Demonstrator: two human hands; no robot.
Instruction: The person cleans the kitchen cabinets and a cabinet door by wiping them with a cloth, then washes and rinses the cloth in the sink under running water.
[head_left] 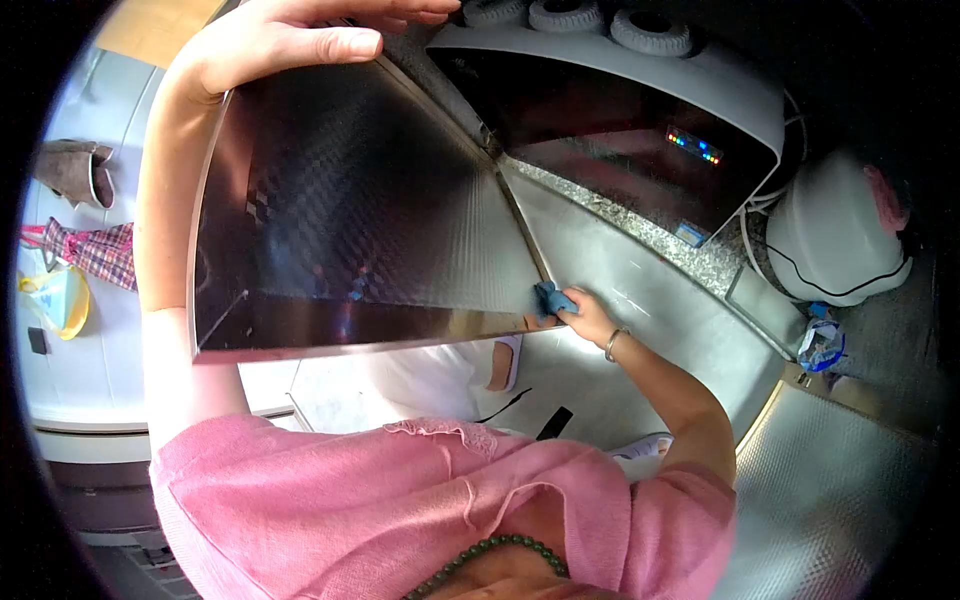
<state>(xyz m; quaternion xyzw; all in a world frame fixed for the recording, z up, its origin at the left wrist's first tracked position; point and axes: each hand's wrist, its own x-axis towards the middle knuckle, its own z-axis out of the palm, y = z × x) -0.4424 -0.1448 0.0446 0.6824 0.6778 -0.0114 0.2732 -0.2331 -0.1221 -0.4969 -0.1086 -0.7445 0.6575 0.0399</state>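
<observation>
A dark, glossy door-like panel (370,210) with a metal edge stands in front of my body. My left hand (300,40) is at its upper edge, fingers and thumb stretched out; whether it presses on the panel I cannot tell. Lower right, my right hand (590,315), with a bracelet on the wrist, holds a bunched blue cloth (550,298) against the panel's lower corner. Light reflects off the panel's surface. Beside it a pale, smooth metallic surface (620,260) stretches to the right.
A white appliance (740,95) with a dark front and small coloured lights stands at the upper right on a speckled ledge (620,215). Farther right are a rounded white appliance (830,230) with cords and a blue-and-white packet (822,340). A textured metallic surface (830,490) lies lower right.
</observation>
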